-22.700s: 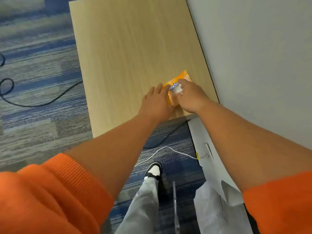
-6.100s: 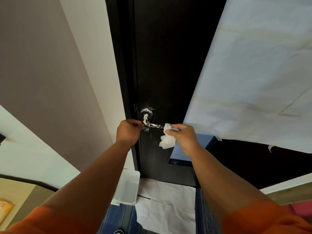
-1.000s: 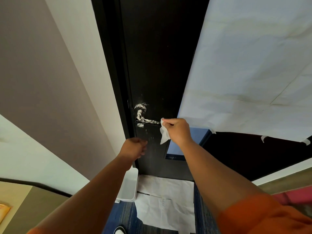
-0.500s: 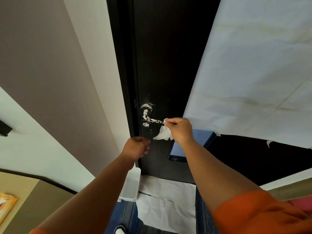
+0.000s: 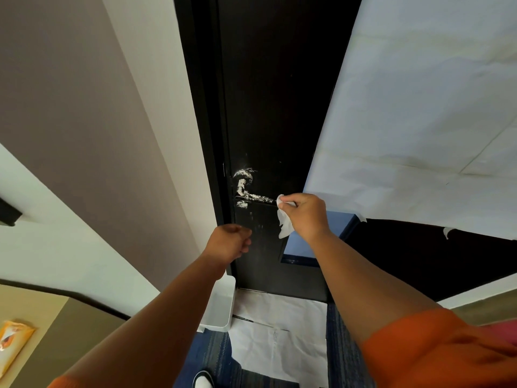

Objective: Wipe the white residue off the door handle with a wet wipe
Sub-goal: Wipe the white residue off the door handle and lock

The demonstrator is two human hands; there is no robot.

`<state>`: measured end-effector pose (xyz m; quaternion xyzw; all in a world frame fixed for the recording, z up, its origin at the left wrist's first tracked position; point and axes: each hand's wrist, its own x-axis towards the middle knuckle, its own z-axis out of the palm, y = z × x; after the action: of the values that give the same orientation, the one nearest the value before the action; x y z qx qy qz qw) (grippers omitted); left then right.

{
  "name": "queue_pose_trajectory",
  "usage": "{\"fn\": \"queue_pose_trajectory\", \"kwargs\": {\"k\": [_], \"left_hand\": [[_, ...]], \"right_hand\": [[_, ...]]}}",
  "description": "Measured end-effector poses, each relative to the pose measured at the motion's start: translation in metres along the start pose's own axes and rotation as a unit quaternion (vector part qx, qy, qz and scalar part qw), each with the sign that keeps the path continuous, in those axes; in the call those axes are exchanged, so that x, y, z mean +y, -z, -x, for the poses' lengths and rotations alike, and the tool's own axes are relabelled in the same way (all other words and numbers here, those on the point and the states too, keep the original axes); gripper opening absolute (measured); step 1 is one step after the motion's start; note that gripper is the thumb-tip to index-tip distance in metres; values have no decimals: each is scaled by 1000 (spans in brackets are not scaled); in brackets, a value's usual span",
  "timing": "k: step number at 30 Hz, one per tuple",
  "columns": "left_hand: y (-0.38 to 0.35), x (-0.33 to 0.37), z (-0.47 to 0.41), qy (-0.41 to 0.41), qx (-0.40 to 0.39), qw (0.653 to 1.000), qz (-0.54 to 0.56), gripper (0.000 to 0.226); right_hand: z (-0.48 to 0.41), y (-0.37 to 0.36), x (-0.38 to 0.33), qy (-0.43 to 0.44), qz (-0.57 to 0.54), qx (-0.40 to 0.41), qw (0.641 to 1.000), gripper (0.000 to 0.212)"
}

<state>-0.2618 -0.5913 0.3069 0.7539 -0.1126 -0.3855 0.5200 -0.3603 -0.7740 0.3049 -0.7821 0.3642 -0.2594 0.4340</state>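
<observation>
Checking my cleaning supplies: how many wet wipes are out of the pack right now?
1. The wet wipe is pinched in the right hand at the free end of the door handle. More may be inside the orange pack, lower left.

Head view, facing door point(image 5: 268, 107) (near, wide-angle)
</observation>
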Motion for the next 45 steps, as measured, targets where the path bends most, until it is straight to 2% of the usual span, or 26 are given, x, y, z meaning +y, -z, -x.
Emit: {"fn": "queue_pose_trajectory", "kwargs": {"k": [5, 7, 10, 13, 17, 19, 21, 24, 27, 30, 34, 40, 45], "left_hand": [[-3, 2, -1, -9, -6, 1000, 3, 17], [-6, 2, -2, -11, -10, 1000, 4, 15], [-10, 1, 0, -19, -31, 999, -6, 11], [-17, -2, 2, -20, -68, 997, -20, 10], [-27, -6, 1, -26, -67, 997, 5, 16], [-25, -9, -3, -43, -18, 999, 5, 20], [-21, -9, -8, -44, 36, 998, 26, 21], [-13, -6, -15, -32, 114, 991, 69, 19], [2, -1, -22, -4, 172, 973, 151, 20], [15, 5, -31, -2, 175, 963, 204, 12], [17, 18, -41, -21, 177, 960, 216, 20], [7, 36, -54, 24, 224, 942, 247, 19], [-4, 42, -62, 34, 197, 930, 308, 6]], "right_hand": [[8, 13, 11, -40, -41, 22, 998, 13], [17, 14, 26, -101, -61, 50, 992, 8], [36, 11, 36, -232, -172, 61, 956, 9], [48, 0, 28, -302, -229, 5, 925, 4], [53, -23, 3, -274, -273, -122, 914, 16], [53, -29, -12, -265, -290, -191, 900, 22], [51, -31, -21, -261, -305, -223, 888, 23], [46, -24, -20, -271, -340, -207, 876, 25], [42, -12, -7, -281, -324, -166, 888, 30], [37, 0, 5, -301, -320, -115, 891, 28], [28, 8, 5, -299, -322, -78, 895, 28], [17, 14, -7, -268, -321, -70, 906, 27], [13, 16, -7, -259, -318, -75, 909, 22]]}}
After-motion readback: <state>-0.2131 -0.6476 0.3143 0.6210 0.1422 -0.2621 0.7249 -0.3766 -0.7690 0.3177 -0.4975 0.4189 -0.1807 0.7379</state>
